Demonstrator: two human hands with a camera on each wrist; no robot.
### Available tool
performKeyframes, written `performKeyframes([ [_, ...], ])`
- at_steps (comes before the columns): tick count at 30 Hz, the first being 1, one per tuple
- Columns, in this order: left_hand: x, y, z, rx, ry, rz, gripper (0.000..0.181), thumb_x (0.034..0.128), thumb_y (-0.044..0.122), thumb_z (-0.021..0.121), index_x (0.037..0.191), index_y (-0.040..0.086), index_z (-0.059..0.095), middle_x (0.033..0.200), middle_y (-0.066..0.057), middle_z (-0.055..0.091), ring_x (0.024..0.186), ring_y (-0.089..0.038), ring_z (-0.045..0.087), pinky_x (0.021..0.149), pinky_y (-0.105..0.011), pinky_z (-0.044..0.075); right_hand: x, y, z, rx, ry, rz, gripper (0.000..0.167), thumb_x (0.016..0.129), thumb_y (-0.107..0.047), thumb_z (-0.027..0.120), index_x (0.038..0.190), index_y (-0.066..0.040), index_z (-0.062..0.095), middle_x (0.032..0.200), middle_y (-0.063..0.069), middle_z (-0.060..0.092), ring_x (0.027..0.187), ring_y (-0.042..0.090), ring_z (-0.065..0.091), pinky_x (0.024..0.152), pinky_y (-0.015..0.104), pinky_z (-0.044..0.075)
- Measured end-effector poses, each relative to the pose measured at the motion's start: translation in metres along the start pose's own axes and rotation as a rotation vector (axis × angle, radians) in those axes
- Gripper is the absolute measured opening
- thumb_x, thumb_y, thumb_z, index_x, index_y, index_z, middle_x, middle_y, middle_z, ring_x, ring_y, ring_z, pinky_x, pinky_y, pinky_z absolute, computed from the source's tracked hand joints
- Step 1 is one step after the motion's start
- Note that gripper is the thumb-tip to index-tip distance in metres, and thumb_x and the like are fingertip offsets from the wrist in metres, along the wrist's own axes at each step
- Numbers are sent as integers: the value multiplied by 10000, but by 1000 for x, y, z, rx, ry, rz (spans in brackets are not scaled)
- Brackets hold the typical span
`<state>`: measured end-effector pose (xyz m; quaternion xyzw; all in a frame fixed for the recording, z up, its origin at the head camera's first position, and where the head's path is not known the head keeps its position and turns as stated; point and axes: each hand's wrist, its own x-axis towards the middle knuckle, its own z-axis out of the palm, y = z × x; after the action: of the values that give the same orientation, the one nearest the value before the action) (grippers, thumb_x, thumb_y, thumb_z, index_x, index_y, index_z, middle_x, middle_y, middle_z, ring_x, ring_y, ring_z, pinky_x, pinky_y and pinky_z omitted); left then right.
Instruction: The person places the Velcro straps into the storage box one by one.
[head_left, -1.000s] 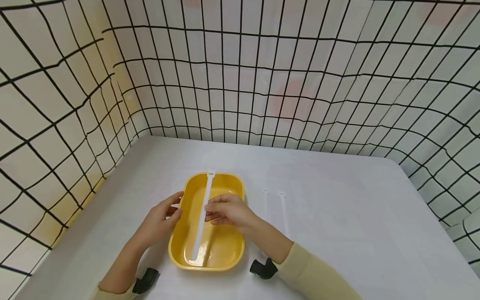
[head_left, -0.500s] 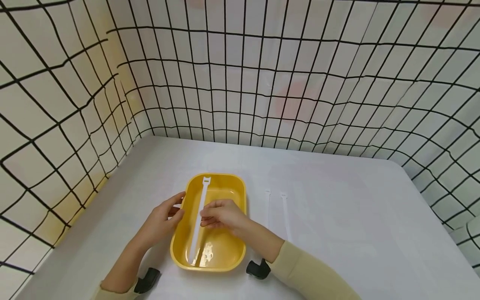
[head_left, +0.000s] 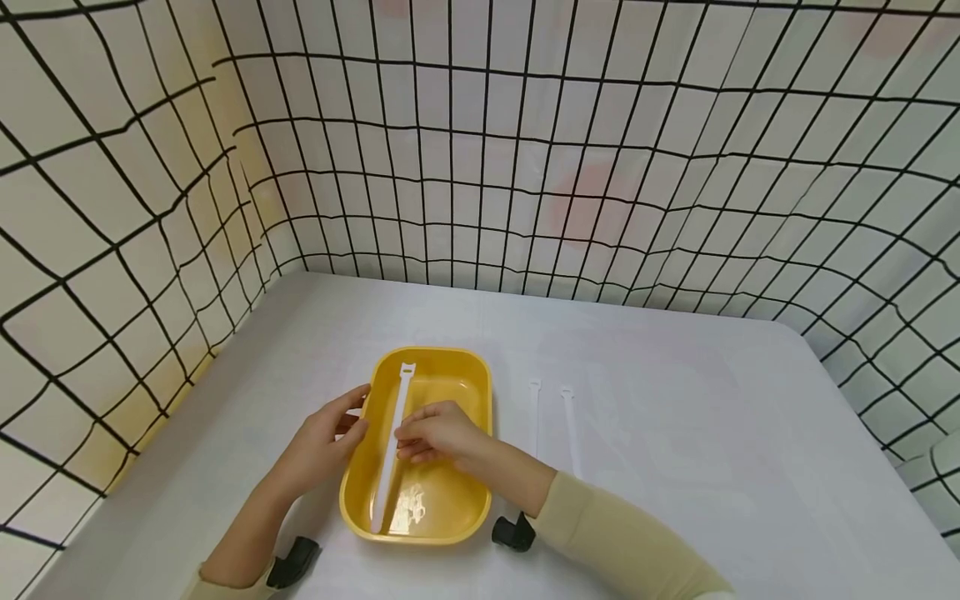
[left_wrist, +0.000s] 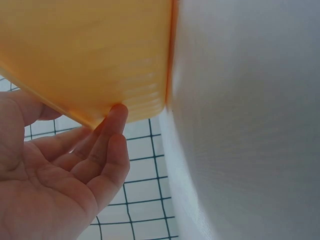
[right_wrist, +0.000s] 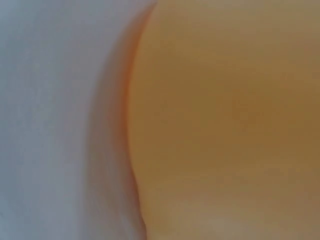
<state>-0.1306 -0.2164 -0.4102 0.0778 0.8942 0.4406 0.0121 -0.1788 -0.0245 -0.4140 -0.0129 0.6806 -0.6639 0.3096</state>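
Note:
A yellow tray (head_left: 450, 492) stands on the white table, and a white strap (head_left: 386, 467) with a slotted head lies lengthwise along its left side. My right hand (head_left: 442, 433) reaches over the tray's right rim and pinches the strap near its middle. At the left rim, my left hand (head_left: 322, 437) touches the tray with thumb and fingers. In the left wrist view the left hand's (left_wrist: 65, 165) fingertips rest against the tray's outer wall (left_wrist: 100, 60). The right wrist view shows only the tray's wall (right_wrist: 225, 120), blurred, and no hand.
Two more white straps (head_left: 535, 417) (head_left: 572, 429) lie side by side on the table (head_left: 712, 433), right of the tray. A black wire grid (head_left: 487, 133) encloses the table's back and sides. Black pieces (head_left: 294, 562) (head_left: 513, 533) sit at both wrists.
The strap has moved left and toward me, and its head, earlier over the far rim, is now inside the tray. My right hand has moved left with it. My left hand stays at the rim.

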Motion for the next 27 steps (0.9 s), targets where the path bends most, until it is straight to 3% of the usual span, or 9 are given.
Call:
performKeyframes([
  [12,-1,1,0,-1,0,-2,520,989,117,551,1457,-33,383,1354,-255,494,1047,-338,633,839,-416,560,10,-2,6,-72,48,95,65,862,-33,698,852,31,701,681,83,685,557,131,655,519,229,549],
  [21,-1,0,1,8,0,3,519,988,111,553,1458,-30,385,1354,-250,495,1042,-330,636,847,-418,557,17,-2,9,-133,85,155,85,849,-52,715,819,27,722,683,78,703,550,123,670,431,167,466],
  [27,-1,1,0,14,0,18,517,991,105,548,1457,-40,378,1363,-258,485,1054,-339,630,857,-428,552,19,-1,12,-153,104,171,104,845,-41,722,781,41,720,674,96,700,539,136,670,433,187,491],
])
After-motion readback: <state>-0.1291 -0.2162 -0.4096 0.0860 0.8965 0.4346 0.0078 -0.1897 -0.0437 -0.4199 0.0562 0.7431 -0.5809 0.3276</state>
